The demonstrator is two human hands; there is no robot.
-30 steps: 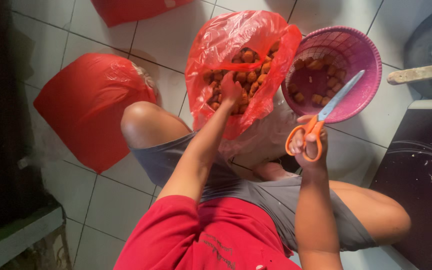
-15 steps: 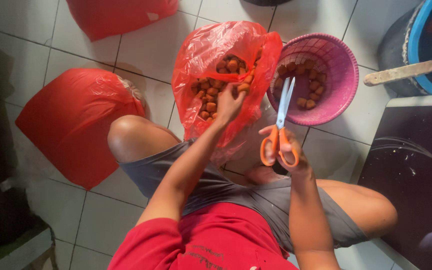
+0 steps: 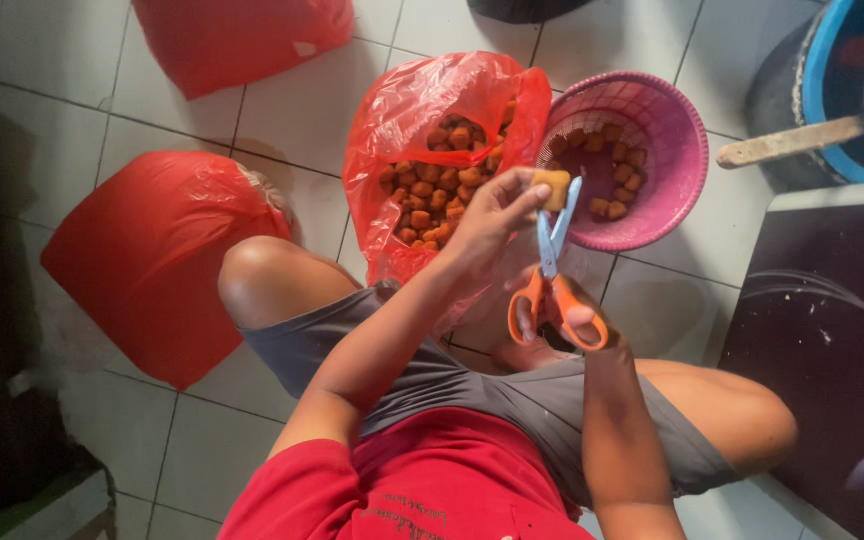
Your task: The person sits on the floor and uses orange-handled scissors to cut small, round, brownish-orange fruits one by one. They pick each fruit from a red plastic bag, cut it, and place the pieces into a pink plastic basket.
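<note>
Golden-brown fried tofu cube pinched in left hand, raised over round pink plastic basket, at the open blue blades of orange-handled scissors. Right hand closed through the loops. Open red plastic bag of more cubes just beside, within reach on white tiled floor.

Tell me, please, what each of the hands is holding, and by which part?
Left hand pinches a brown fried piece by its end; right hand holds scissors by their orange handle loops.
</note>
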